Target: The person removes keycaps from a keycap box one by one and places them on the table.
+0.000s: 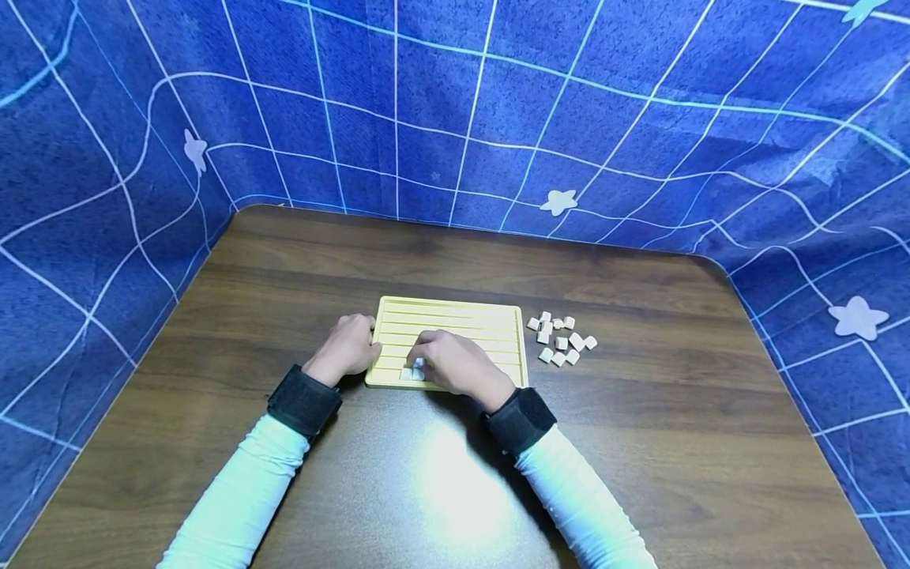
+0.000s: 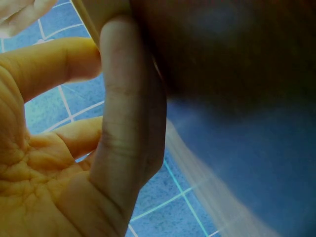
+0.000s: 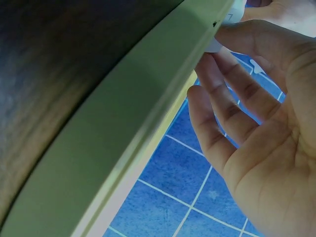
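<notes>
A pale yellow ridged tray [image 1: 455,314] lies on the table, its long grooves running from left to right. My left hand [image 1: 345,348] grips the tray's left edge between thumb and fingers. Over the front groove, my right hand [image 1: 462,365] pinches a small white cube [image 1: 419,363] at its fingertips, partly hidden by them. White cubes [image 1: 406,374] sit in that groove just beside and below the fingers. In the right wrist view, one white cube [image 3: 233,14] bears a dark 7, and the thumb and fingers meet close by it at the tray's rim.
Several loose white cubes [image 1: 562,343] are scattered on the wooden table [image 1: 626,411] just right of the tray. A blue curtain [image 1: 441,103] with white lines and stars hangs behind the table and along both sides.
</notes>
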A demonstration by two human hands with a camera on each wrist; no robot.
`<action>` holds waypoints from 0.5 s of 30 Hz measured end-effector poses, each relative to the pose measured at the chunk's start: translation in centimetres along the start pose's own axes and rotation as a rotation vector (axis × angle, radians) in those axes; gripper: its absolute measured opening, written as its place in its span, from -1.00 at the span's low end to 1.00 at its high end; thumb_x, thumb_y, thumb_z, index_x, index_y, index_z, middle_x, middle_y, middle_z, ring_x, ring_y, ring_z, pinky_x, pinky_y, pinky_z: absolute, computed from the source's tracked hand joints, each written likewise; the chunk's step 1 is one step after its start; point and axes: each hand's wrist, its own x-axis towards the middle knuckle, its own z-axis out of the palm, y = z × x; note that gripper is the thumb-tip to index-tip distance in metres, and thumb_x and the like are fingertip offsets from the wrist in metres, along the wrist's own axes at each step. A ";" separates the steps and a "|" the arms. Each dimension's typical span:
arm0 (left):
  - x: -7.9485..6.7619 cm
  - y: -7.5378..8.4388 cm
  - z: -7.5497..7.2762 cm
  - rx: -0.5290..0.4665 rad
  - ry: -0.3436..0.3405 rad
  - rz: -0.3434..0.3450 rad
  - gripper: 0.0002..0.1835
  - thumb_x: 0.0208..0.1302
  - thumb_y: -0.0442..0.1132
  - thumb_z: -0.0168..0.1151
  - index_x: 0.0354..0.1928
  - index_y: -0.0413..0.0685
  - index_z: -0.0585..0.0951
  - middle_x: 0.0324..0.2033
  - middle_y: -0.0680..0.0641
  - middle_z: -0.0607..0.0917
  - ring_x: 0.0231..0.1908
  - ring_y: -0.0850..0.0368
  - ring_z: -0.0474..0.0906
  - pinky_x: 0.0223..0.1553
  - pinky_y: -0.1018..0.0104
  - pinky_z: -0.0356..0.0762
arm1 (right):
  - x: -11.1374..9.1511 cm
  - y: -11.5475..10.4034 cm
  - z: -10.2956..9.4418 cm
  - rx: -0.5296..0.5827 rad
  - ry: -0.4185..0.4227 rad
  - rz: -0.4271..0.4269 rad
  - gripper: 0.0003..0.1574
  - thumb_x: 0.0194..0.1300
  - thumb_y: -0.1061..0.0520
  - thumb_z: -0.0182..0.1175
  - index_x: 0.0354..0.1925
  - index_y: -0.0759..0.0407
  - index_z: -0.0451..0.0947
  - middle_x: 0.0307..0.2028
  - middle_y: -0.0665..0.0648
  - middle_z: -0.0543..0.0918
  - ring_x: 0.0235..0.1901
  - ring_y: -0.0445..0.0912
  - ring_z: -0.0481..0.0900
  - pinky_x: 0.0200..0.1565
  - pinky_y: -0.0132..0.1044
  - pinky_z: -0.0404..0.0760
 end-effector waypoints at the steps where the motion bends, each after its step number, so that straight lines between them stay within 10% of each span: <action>1: 0.0 0.0 0.0 0.001 0.000 -0.002 -0.92 0.18 -0.34 0.09 -0.37 -0.24 0.49 -0.62 -0.03 0.33 -0.57 0.05 0.30 -0.55 0.27 0.26 | 0.0 0.0 0.0 0.000 -0.001 -0.004 -0.74 0.08 0.28 0.26 -0.23 0.03 0.69 -0.20 0.02 0.68 -0.22 -0.16 0.60 -0.23 -0.28 0.66; 15: 0.1 0.0 0.0 -0.005 -0.003 -0.004 -0.89 0.16 -0.34 0.08 -0.49 -0.19 0.42 -0.62 -0.02 0.30 -0.57 0.05 0.28 -0.56 0.27 0.23 | 0.1 0.1 0.2 0.014 0.000 -0.008 -0.75 0.06 0.28 0.27 -0.24 0.06 0.69 -0.21 0.03 0.67 -0.21 -0.16 0.60 -0.18 -0.28 0.65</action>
